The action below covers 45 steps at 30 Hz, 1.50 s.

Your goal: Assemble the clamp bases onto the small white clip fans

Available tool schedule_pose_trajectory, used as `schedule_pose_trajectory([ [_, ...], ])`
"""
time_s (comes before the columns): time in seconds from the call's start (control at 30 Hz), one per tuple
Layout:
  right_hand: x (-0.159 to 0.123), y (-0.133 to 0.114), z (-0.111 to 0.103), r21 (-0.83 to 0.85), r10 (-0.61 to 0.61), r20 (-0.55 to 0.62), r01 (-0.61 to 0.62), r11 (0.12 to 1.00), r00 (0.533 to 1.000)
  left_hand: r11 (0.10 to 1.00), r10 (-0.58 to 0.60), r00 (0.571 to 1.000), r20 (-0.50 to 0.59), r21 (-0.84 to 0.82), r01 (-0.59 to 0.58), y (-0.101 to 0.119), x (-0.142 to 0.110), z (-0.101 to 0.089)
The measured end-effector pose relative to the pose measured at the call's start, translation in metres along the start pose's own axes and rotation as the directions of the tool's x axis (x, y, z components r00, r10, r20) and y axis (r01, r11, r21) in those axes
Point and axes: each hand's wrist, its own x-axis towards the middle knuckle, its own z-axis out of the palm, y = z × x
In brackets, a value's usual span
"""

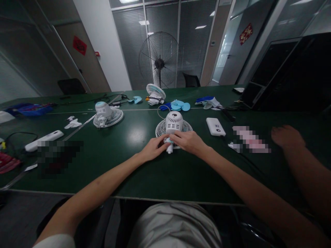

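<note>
A small white electric fan (174,122) rests grille-down on the green table in front of me, its motor housing facing up. At its near side a short white neck (169,148) sticks out toward me. My left hand (153,148) has its fingers closed on the neck from the left. From the right, my right hand (190,141) pinches the same spot, where a bit of light blue shows between the fingers. The fingertips partly hide what they grip there.
Another fan (103,112) lies at the left; a third (156,93) stands behind. Light-blue fan blades (180,105), gloves (208,101) and a white power bank (215,126) lie around. Another person's hand (288,136) rests at the right. A white power strip (44,140) is at the left.
</note>
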Motion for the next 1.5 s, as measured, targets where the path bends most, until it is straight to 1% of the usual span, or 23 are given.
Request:
schedule_pose_trajectory([
  [0.27,-0.001,0.001,-0.002,0.074,0.017,0.005,-0.017,0.997,1.000,1.000,0.004,1.000,0.026,-0.005,-0.004,0.003,0.001,-0.002],
  [0.4,-0.002,0.003,-0.002,0.095,0.005,0.005,-0.005,0.995,1.000,1.000,0.008,1.000,0.022,0.007,-0.008,0.002,0.000,-0.002],
  [0.63,-0.001,0.005,-0.006,0.151,0.002,0.039,-0.008,0.988,0.999,1.000,-0.011,1.000,0.019,0.016,0.011,-0.001,0.000,-0.001],
  [0.87,-0.003,0.005,-0.006,0.190,-0.009,0.072,-0.005,0.982,0.997,1.000,0.005,1.000,0.027,0.005,-0.005,0.001,0.000,-0.002],
  [1.03,-0.007,0.003,-0.002,0.186,0.026,0.049,-0.035,0.982,0.998,1.000,0.004,1.000,0.020,0.002,-0.005,0.004,0.000,-0.003],
  [1.13,-0.008,-0.001,0.002,0.236,0.073,0.033,-0.079,0.969,0.997,1.000,0.008,1.000,0.018,-0.001,-0.008,0.005,0.000,-0.003],
  [1.2,-0.009,-0.006,0.006,0.318,0.124,0.021,-0.125,0.940,0.992,1.000,0.009,1.000,0.019,0.000,-0.010,0.005,-0.001,-0.003],
  [1.3,-0.009,-0.014,0.013,0.476,0.222,0.009,-0.200,0.857,0.975,1.000,0.008,1.000,0.022,-0.003,-0.008,0.003,-0.001,-0.003],
  [1.37,-0.009,-0.020,0.017,0.552,0.294,0.008,-0.250,0.795,0.956,1.000,0.008,1.000,0.027,-0.013,-0.008,0.002,-0.001,-0.003],
  [1.5,-0.007,-0.029,0.021,0.652,0.408,0.035,-0.330,0.682,0.912,1.000,-0.003,1.000,0.018,-0.028,0.003,-0.003,-0.001,-0.002],
])
